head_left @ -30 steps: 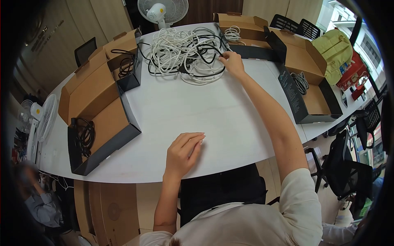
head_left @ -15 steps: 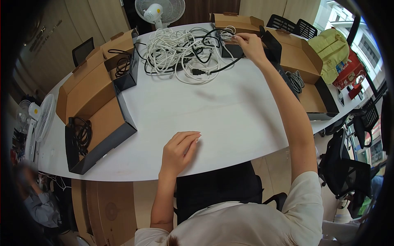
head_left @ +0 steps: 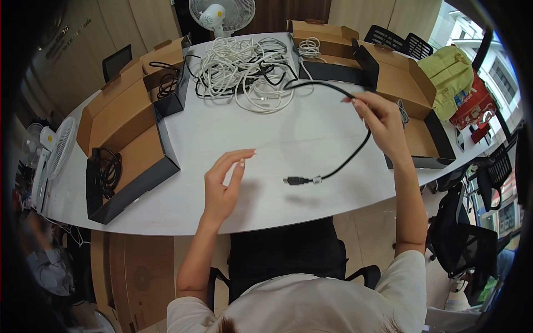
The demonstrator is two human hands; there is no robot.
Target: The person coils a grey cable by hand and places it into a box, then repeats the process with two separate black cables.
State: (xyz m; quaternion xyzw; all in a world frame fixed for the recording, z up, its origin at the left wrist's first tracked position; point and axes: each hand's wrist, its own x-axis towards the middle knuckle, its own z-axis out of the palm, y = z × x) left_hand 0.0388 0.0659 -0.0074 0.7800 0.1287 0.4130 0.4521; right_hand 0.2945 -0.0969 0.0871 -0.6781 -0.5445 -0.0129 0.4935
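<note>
My right hand [head_left: 382, 123] is closed on a black cable [head_left: 351, 157] above the right part of the table. One end hangs down from the fingers to a dark plug [head_left: 298, 180] with a small white tag beside it. The other stretch runs left to a tangled pile of white and black cables [head_left: 241, 69]. Over the near side of the table, my left hand [head_left: 221, 186] is open, thumb apart from the fingers, holding nothing. It is nearest to the plug but not touching it.
Open cardboard boxes stand left and right on the white table [head_left: 244, 130]. A left box [head_left: 133, 150] and a smaller one [head_left: 166, 83] hold black cables; a back box [head_left: 327, 55] holds a white coil. Behind stands a fan [head_left: 222, 14]. At right are a yellow bag [head_left: 447, 77] and chairs.
My right hand has moved from the back box toward me, drawing the black cable and its plug out from the pile. My left hand has shifted slightly left and opened its fingers wider.
</note>
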